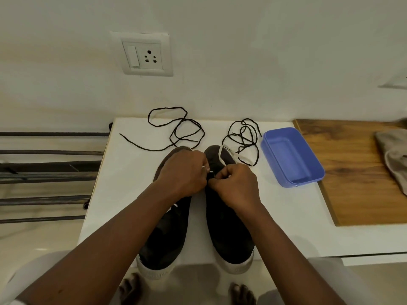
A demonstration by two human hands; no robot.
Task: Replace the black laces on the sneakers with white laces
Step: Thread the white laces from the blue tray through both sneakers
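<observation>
head view: both hands meet over the pair of dark sneakers, which stand side by side in the middle of the white desk [123, 183]. the left hand [184, 172] lies curled over the front of the left sneaker [163, 238], and the right hand [234, 186] is curled over the right sneaker [229, 234]. their fingertips come together in the gap between the two, pinching the white lace [220, 156], which loops up over the far end of the right sneaker; which eyelet it enters cannot be told. the pale soles of both sneakers reach the desk's near edge. the two black laces lie loose beyond the sneakers. the left black lace [176, 128] loops past the far edge against the wall, with its tail running toward the left edge. the right black lace [242, 137] is tangled just beside the blue tub [290, 157]. the tub sits near the desk's right side, its right corner at the seam with the wooden board [352, 172], where a grey cloth [394, 155] lies at the frame's edge. bare desk shows left of the left sneaker, between the right sneaker and the tub, and at the near right corner. dark rack bars [48, 151] run off the left edge, and a socket plate [146, 55] is on the wall above.
</observation>
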